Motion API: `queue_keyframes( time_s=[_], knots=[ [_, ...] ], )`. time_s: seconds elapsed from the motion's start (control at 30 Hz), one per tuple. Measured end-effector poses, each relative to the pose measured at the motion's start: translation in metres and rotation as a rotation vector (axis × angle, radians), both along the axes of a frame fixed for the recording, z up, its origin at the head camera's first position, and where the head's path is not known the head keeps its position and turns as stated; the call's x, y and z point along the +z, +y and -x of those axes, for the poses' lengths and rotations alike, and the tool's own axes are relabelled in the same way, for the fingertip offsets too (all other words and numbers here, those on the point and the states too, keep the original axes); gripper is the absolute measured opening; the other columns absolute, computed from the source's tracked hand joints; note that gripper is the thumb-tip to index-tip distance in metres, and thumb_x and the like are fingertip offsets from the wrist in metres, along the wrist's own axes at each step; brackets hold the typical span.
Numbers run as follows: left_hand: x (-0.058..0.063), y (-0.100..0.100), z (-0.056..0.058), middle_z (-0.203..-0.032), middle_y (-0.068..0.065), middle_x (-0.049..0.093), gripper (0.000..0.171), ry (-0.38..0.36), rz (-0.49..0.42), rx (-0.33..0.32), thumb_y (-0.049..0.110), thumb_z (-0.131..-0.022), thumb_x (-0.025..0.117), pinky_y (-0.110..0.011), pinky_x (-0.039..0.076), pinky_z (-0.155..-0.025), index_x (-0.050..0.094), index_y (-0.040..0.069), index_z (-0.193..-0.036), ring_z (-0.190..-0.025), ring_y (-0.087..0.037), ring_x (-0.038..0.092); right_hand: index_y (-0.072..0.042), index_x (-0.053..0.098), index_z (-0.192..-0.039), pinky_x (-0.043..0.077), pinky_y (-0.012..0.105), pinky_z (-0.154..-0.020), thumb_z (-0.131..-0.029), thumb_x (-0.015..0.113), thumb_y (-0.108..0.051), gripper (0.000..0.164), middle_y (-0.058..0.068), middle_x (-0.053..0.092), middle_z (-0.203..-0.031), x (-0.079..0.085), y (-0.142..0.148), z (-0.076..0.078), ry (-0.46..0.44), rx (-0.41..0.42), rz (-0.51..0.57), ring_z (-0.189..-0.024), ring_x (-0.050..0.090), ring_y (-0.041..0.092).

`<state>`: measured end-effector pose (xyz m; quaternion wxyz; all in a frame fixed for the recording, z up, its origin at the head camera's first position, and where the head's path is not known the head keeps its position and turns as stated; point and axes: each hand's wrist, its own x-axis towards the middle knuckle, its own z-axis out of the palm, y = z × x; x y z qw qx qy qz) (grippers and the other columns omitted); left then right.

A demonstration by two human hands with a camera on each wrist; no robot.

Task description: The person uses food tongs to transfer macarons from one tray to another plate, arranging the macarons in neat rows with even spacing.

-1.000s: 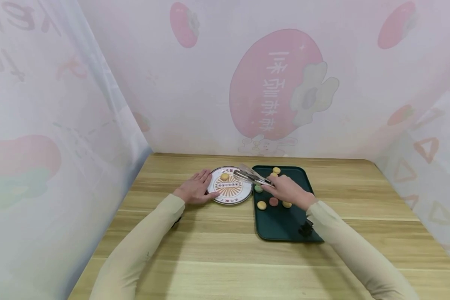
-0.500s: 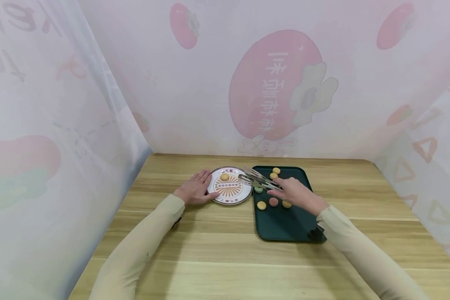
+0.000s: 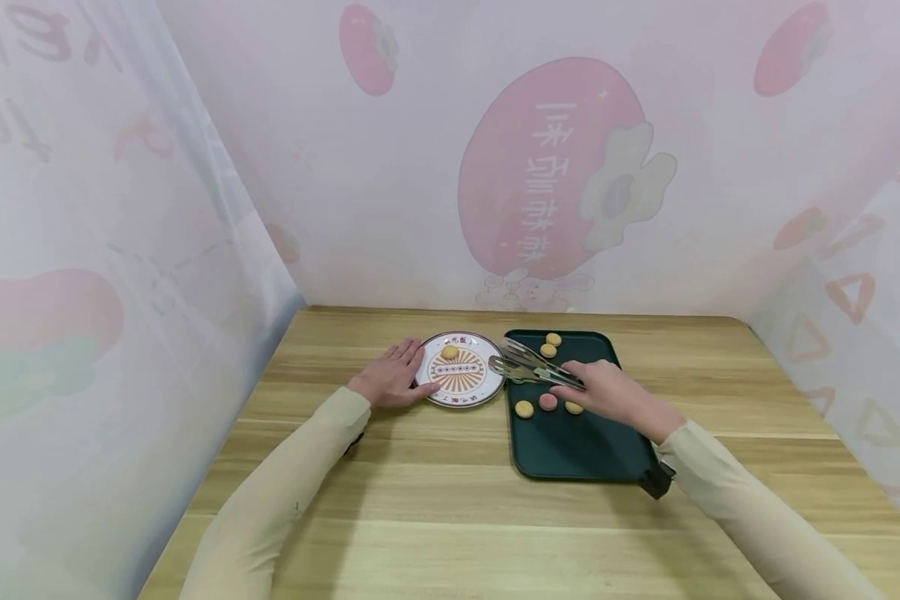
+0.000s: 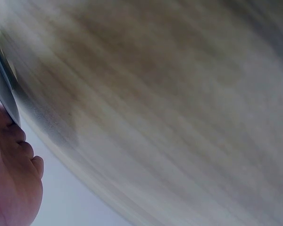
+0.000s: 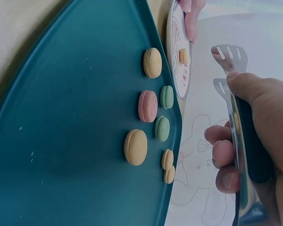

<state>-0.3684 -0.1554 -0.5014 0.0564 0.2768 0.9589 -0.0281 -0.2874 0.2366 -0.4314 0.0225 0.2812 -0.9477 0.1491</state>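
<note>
My left hand [image 3: 390, 377] lies with straight fingers at the left rim of a round white plate [image 3: 487, 385] with an orange and red print. One yellow macaron [image 3: 449, 353] sits near the plate's upper part. My right hand [image 3: 606, 392] grips metal serving tongs [image 5: 232, 55] with slotted ends; nothing is between the ends, which stand apart. In the head view the tongs overlap the tray's left edge and hide the green macarons [image 5: 162, 128]. On the dark green tray [image 3: 570, 454] also lie a pink macaron [image 5: 148, 106] and several yellow macarons [image 3: 524, 409].
The plate stands just left of the tray on a wooden table [image 3: 435, 517]. A printed cloth [image 3: 420, 208] rises behind the table's back edge, with more cloth at the left and right sides.
My right hand and the tongs have moved right and a little toward me, from over the plate's right side to over the tray. My left hand and the plate have stayed put.
</note>
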Motion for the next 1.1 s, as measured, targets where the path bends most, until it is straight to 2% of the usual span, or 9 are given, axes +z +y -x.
queue_keyframes(
  time_s=[0.3,0.43,0.8,1.1],
  knots=[
    [0.001,0.002,-0.001,-0.164,-0.019,0.011,0.097,-0.006,-0.005,-0.001,0.073,-0.095,0.026,-0.045,0.015,-0.125,0.014,-0.002,-0.156,-0.154,-0.033,0.009,-0.009,0.064,-0.104,0.036,0.018,-0.046,-0.094,0.065,-0.036,0.028,-0.01,0.046,-0.057,0.004,0.012,-0.011,-0.002,0.006,0.008,-0.044,0.04,0.001],
    [0.001,0.002,0.0,-0.165,-0.019,0.01,0.097,-0.009,-0.006,0.0,0.073,-0.095,0.026,-0.044,0.015,-0.125,0.014,-0.002,-0.156,-0.154,-0.032,0.008,-0.008,0.064,-0.105,0.035,0.018,-0.046,-0.093,0.066,-0.036,0.03,-0.009,0.047,-0.058,0.005,0.016,-0.015,0.016,-0.003,-0.002,-0.045,0.039,0.001],
    [0.001,0.003,-0.001,-0.164,-0.02,0.011,0.097,-0.011,-0.006,0.006,0.073,-0.095,0.026,-0.045,0.015,-0.125,0.014,-0.002,-0.156,-0.154,-0.033,0.009,-0.005,0.061,-0.111,0.038,0.019,-0.048,-0.094,0.066,-0.031,0.032,-0.007,0.054,-0.066,0.006,0.028,-0.028,-0.004,-0.048,-0.037,-0.051,0.043,0.004],
    [0.003,0.003,-0.002,-0.164,-0.02,0.011,0.098,-0.01,-0.009,0.007,0.074,-0.094,0.026,-0.044,0.015,-0.125,0.014,-0.002,-0.156,-0.154,-0.033,0.009,-0.003,0.06,-0.113,0.038,0.018,-0.047,-0.095,0.066,-0.029,0.032,-0.006,0.056,-0.07,0.002,0.046,-0.037,0.004,-0.043,0.001,-0.052,0.043,0.002]
  ],
)
